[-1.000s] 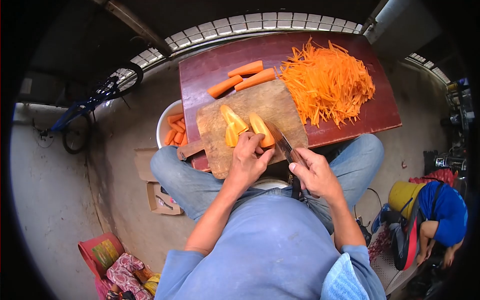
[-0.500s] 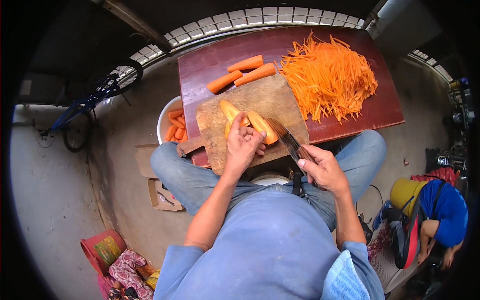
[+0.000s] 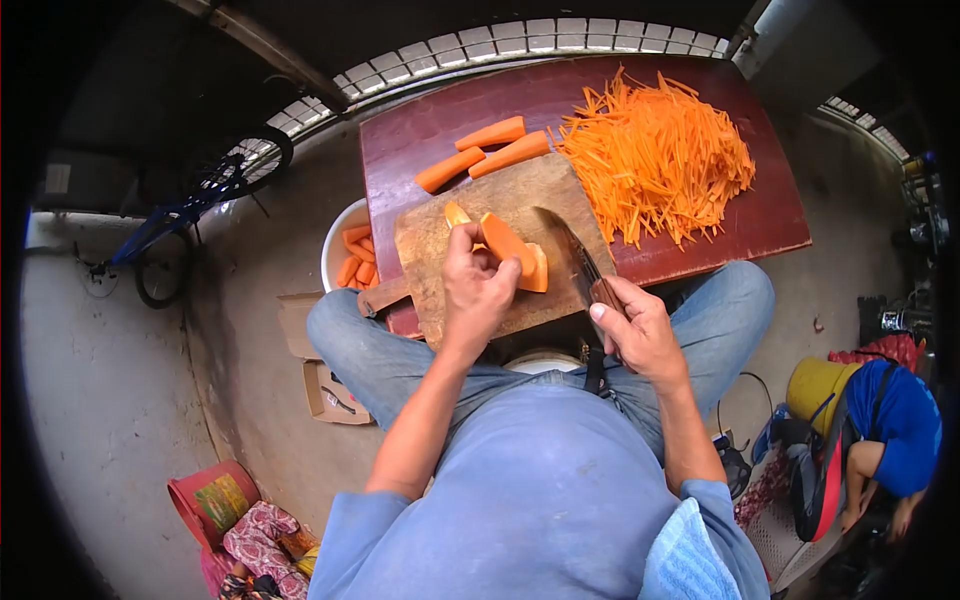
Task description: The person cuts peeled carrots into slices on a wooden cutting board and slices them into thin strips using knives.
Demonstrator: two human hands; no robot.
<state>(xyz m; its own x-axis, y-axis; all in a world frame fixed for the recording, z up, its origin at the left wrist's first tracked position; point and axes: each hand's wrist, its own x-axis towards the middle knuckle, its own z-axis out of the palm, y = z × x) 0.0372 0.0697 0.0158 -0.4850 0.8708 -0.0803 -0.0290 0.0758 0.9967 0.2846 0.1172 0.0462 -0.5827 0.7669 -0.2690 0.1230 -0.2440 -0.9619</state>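
My left hand (image 3: pixel 478 292), thumb and fingers closed, grips a carrot slice (image 3: pixel 506 243) tilted up above the wooden cutting board (image 3: pixel 525 195). Beneath and beside that slice lies another cut carrot piece (image 3: pixel 537 272), and a further piece (image 3: pixel 455 214) shows past my fingers. In my right hand (image 3: pixel 642 332) is a knife (image 3: pixel 570 240), held by its brown handle. Its dark blade points up and left over the board, apart from the carrot. Beyond the board lie carrots (image 3: pixel 450 169) and, to the right, a large heap of carrot strips (image 3: pixel 655 155).
The dark red table (image 3: pixel 395 140) carries the board. A white tub (image 3: pixel 332 235) of carrot pieces stands left, near a brown wooden handle (image 3: pixel 385 294). A cardboard box (image 3: pixel 335 395) is on the floor. At right, a person in blue (image 3: pixel 890 425) bends near a yellow bucket (image 3: pixel 815 388).
My left hand has closed on a carrot slice and lifted it upright off the board. The knife has moved slightly away from the carrot, its blade now turned up.
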